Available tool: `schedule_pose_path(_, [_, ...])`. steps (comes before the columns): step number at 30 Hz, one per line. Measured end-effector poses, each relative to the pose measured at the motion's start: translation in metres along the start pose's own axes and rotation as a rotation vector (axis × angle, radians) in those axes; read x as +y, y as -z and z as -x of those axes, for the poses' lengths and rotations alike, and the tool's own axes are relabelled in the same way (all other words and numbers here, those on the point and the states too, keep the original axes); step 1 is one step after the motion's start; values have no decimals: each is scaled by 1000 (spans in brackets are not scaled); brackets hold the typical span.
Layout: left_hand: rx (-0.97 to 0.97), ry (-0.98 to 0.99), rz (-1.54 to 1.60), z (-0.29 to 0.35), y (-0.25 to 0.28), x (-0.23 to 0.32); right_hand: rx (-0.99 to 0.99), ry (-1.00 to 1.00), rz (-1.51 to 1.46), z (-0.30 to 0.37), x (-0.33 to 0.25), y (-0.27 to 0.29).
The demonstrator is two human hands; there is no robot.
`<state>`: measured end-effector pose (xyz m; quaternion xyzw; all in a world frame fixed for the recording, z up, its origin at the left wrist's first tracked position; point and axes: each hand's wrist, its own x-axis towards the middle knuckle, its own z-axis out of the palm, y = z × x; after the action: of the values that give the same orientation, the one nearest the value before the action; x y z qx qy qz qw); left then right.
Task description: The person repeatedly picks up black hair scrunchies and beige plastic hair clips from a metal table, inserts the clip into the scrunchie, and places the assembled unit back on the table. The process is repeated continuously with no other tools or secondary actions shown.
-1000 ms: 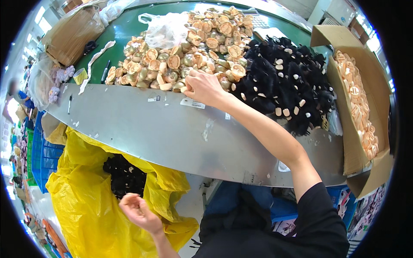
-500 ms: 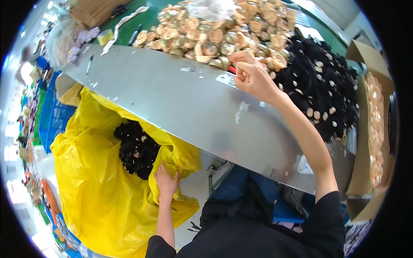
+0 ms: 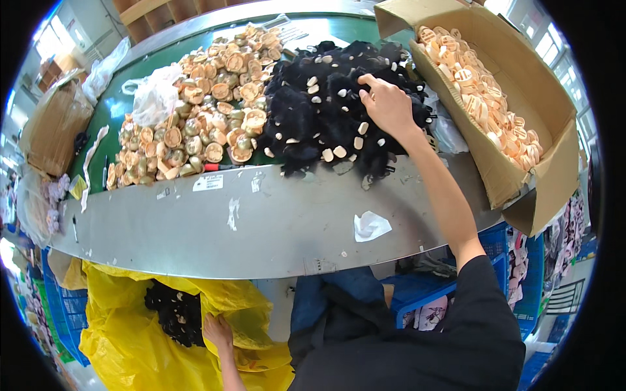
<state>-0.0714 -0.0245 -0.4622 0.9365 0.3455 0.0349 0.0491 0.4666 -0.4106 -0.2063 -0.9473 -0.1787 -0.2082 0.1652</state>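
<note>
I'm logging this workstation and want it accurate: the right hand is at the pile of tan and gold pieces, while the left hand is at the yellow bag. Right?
Not quite: the head view shows the right hand at the pile of black fuzzy pieces, while the left hand is at the yellow bag.

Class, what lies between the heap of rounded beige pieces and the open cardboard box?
A pile of black fuzzy items, with the right hand over it, then clear plastic beside the box; the head view shows this.
</note>
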Motion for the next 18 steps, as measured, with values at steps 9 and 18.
schedule_pose_path(9, [-128, 6, 39, -9, 34, 9, -397, 116, -107, 30, -35, -64])
schedule_pose_path(18, [236, -106, 982, -43, 173, 186, -364, 420, -379, 64, -69, -15])
